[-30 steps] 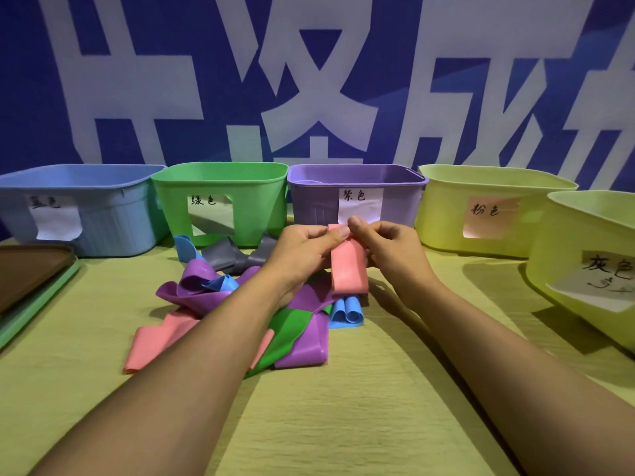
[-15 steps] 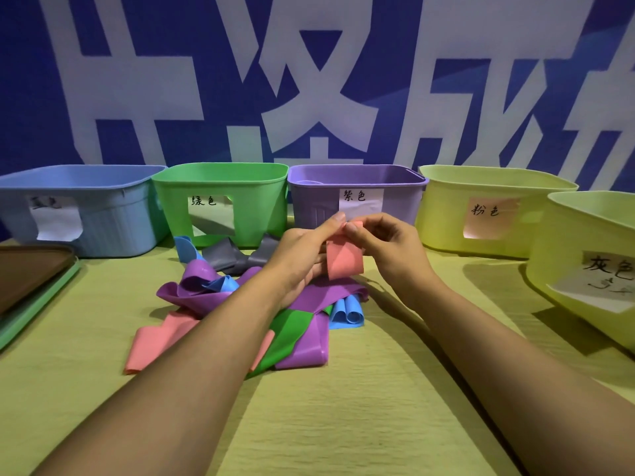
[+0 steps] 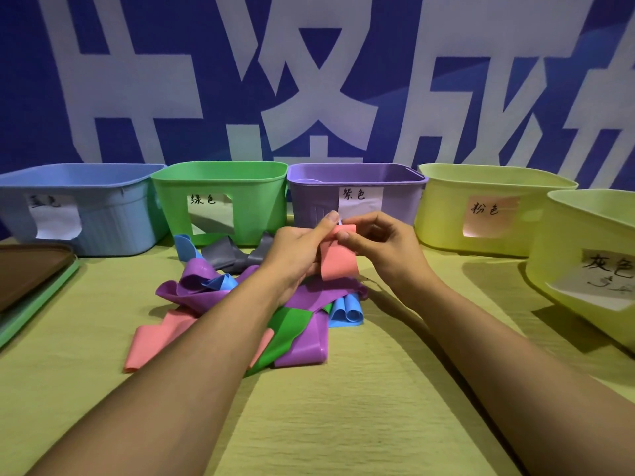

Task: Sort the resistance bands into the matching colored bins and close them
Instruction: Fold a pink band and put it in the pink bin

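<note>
Two hands meet above the pile: the left hand [image 3: 295, 255] and right hand [image 3: 385, 249] both pinch the top edge of a smooth, matte pink band [image 3: 338, 257], folded flat and hanging before the ribbed purple bin [image 3: 395, 204]. Limp rubbery bands [image 3: 240, 304] sprawl on the wood-grain bench [image 3: 343, 407].

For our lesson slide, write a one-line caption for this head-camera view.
Both hands, left hand and right hand, pinch a folded pink band above a mixed band pile, facing five open labelled bins.

Blue banner [image 3: 206, 97]; wooden table [image 3: 343, 407]
</note>
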The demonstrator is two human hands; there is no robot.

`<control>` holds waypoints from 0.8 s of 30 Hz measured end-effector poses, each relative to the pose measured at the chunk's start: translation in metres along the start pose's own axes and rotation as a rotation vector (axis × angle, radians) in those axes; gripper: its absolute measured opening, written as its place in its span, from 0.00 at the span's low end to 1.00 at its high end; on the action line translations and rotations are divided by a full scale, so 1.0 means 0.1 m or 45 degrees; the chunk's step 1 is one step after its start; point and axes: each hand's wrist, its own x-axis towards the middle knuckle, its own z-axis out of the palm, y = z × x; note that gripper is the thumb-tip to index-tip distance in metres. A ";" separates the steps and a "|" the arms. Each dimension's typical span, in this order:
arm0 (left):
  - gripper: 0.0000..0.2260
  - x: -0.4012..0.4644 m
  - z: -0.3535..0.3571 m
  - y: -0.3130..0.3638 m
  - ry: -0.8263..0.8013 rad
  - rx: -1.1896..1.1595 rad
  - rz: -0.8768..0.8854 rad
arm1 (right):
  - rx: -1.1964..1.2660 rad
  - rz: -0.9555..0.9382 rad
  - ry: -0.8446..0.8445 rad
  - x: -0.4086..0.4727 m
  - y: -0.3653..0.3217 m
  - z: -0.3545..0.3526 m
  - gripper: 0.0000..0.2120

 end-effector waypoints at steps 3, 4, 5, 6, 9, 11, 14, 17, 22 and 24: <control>0.17 -0.01 0.01 0.01 -0.028 -0.044 0.004 | 0.030 0.037 0.010 0.00 0.01 0.00 0.08; 0.16 -0.01 0.02 0.02 -0.030 -0.065 0.011 | 0.038 0.059 0.019 -0.01 0.01 0.01 0.08; 0.15 -0.01 0.02 0.02 -0.031 -0.082 0.020 | 0.047 0.088 0.025 -0.01 0.00 0.03 0.10; 0.14 -0.01 0.03 0.02 -0.037 -0.093 0.029 | 0.054 0.129 0.030 -0.02 -0.01 0.04 0.14; 0.14 -0.01 0.02 0.02 -0.076 -0.093 0.051 | 0.019 0.262 0.076 -0.04 -0.07 0.05 0.24; 0.15 0.00 0.02 0.00 -0.103 -0.076 0.063 | -0.020 0.325 0.139 -0.04 -0.10 0.04 0.27; 0.13 0.00 0.01 -0.01 -0.129 -0.059 0.085 | -0.082 0.388 0.210 -0.06 -0.12 0.02 0.32; 0.13 -0.03 0.02 0.00 -0.165 -0.071 0.097 | -0.103 0.404 0.245 -0.07 -0.14 0.04 0.35; 0.12 -0.06 0.03 0.02 -0.180 -0.072 0.133 | -0.131 0.390 0.237 -0.08 -0.16 0.04 0.30; 0.12 -0.05 0.01 0.02 -0.169 -0.065 0.135 | -0.135 0.373 0.216 -0.08 -0.16 0.03 0.28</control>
